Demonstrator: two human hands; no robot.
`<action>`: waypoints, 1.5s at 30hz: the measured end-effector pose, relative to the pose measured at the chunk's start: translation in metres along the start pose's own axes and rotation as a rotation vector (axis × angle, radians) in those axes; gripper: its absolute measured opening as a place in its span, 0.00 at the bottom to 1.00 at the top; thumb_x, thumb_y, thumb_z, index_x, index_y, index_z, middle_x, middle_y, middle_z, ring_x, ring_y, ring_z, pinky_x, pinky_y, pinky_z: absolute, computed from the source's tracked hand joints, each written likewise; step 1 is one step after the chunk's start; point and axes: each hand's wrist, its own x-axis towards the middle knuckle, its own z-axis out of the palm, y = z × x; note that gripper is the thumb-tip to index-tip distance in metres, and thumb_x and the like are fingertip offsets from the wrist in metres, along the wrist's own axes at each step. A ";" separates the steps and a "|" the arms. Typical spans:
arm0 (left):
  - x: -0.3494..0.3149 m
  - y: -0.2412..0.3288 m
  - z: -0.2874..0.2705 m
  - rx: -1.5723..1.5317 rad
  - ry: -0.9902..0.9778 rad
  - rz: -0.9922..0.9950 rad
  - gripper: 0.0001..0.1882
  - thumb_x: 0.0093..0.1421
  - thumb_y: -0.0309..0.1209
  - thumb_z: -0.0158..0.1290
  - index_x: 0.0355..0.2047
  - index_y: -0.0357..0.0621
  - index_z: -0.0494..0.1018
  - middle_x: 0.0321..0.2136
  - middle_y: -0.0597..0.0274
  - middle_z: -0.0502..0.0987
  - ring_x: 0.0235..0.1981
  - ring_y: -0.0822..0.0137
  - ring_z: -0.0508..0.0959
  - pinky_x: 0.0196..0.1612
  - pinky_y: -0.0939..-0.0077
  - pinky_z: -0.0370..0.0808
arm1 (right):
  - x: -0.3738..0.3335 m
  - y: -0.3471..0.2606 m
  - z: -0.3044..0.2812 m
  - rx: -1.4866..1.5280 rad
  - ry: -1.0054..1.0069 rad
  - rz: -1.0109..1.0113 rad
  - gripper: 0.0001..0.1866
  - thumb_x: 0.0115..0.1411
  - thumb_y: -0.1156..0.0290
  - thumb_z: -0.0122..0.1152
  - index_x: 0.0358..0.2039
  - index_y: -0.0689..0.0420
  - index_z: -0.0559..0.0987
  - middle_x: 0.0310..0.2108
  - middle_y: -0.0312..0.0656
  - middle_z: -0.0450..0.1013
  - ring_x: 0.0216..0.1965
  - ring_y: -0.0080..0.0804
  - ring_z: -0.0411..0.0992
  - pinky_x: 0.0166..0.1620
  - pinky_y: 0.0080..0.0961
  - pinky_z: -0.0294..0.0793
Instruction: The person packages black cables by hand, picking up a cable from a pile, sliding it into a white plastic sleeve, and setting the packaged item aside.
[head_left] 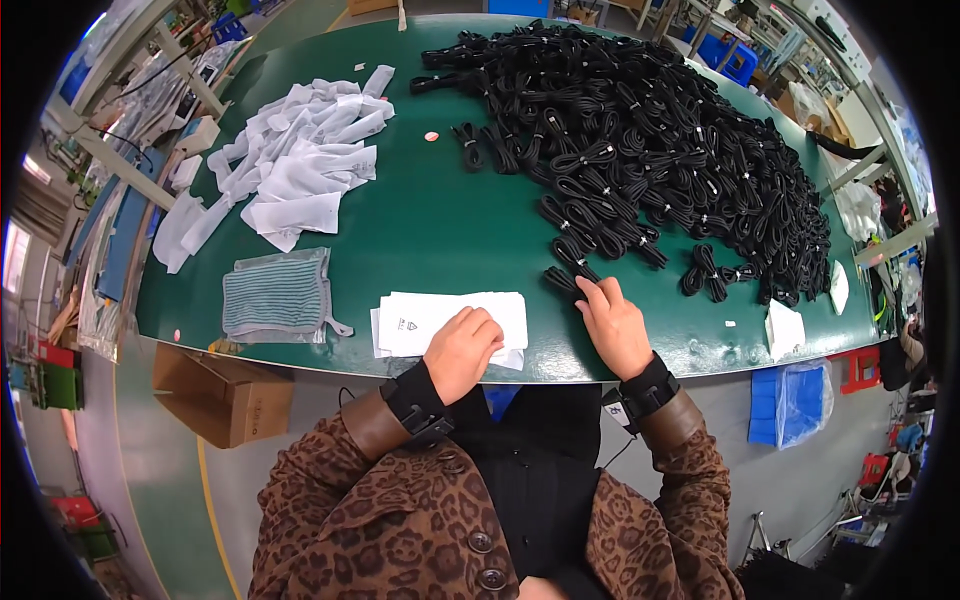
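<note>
Cable bundle (562, 281), a short black coil tied at its middle, lies at the near edge of the big black cable heap (650, 150), its long axis running from about ten o'clock to four o'clock on the green table (440, 220). The right hand (614, 326) is the nearer one: its fingertips touch the bundle's near end, fingers stretched flat and nothing closed in them, with the bundle lying toward eleven o'clock from the palm. The left hand (461, 350) rests loosely curled on a stack of white paper bags (430, 318), pinning it down rather than gripping it. At nine o'clock from that stack sits a striped cloth pouch (276, 296), and farther up, a loose pile of white bags (300, 165).
</note>
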 end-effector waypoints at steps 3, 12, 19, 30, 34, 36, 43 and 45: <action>-0.003 -0.003 0.004 -0.087 0.041 -0.093 0.07 0.54 0.21 0.61 0.31 0.37 0.73 0.28 0.58 0.72 0.32 0.57 0.75 0.35 0.68 0.73 | 0.001 -0.017 -0.012 0.136 0.023 -0.011 0.20 0.58 0.80 0.61 0.52 0.58 0.75 0.36 0.48 0.69 0.31 0.47 0.74 0.32 0.37 0.75; -0.002 -0.003 -0.003 -0.391 0.054 -0.411 0.05 0.58 0.20 0.58 0.33 0.37 0.73 0.27 0.58 0.75 0.27 0.65 0.76 0.34 0.74 0.74 | -0.018 -0.053 -0.025 0.176 -0.035 -0.198 0.22 0.57 0.78 0.65 0.54 0.56 0.76 0.38 0.45 0.68 0.32 0.43 0.73 0.35 0.36 0.75; 0.002 0.004 -0.011 -0.371 0.030 -0.236 0.06 0.57 0.18 0.57 0.34 0.36 0.71 0.33 0.56 0.76 0.32 0.61 0.77 0.37 0.72 0.75 | -0.019 -0.051 -0.020 0.218 -0.076 -0.245 0.20 0.59 0.78 0.63 0.53 0.57 0.76 0.38 0.45 0.68 0.32 0.39 0.72 0.34 0.34 0.75; 0.017 0.018 -0.021 -0.177 -0.029 0.248 0.11 0.50 0.15 0.59 0.32 0.36 0.71 0.40 0.56 0.74 0.42 0.52 0.74 0.44 0.64 0.73 | -0.020 -0.030 -0.012 1.786 -0.654 0.917 0.08 0.68 0.72 0.55 0.44 0.60 0.77 0.36 0.43 0.72 0.31 0.24 0.68 0.34 0.24 0.71; 0.022 0.022 -0.025 -0.211 0.026 0.145 0.10 0.50 0.16 0.59 0.31 0.38 0.70 0.41 0.55 0.74 0.44 0.52 0.73 0.46 0.63 0.72 | -0.015 -0.053 -0.012 0.899 -0.228 0.346 0.08 0.67 0.72 0.57 0.44 0.61 0.77 0.35 0.43 0.72 0.31 0.26 0.68 0.35 0.23 0.70; 0.027 0.025 -0.030 -0.236 0.057 0.050 0.10 0.50 0.17 0.60 0.30 0.39 0.70 0.42 0.55 0.74 0.45 0.51 0.73 0.47 0.63 0.72 | -0.005 -0.054 -0.018 0.652 -0.018 0.001 0.09 0.68 0.69 0.56 0.44 0.61 0.76 0.32 0.37 0.71 0.28 0.21 0.66 0.33 0.18 0.67; 0.038 0.032 -0.032 -0.273 0.028 0.058 0.10 0.50 0.17 0.60 0.30 0.40 0.70 0.44 0.55 0.74 0.46 0.52 0.72 0.49 0.64 0.71 | -0.001 -0.060 -0.011 0.994 -0.030 0.453 0.10 0.69 0.67 0.56 0.43 0.61 0.73 0.30 0.35 0.68 0.25 0.21 0.66 0.30 0.17 0.66; 0.040 0.034 -0.030 -0.248 0.020 0.091 0.10 0.50 0.17 0.59 0.30 0.40 0.70 0.44 0.55 0.74 0.46 0.52 0.72 0.50 0.64 0.71 | 0.002 -0.059 -0.010 1.400 -0.109 0.857 0.10 0.70 0.67 0.56 0.43 0.60 0.71 0.29 0.35 0.67 0.25 0.20 0.66 0.29 0.17 0.66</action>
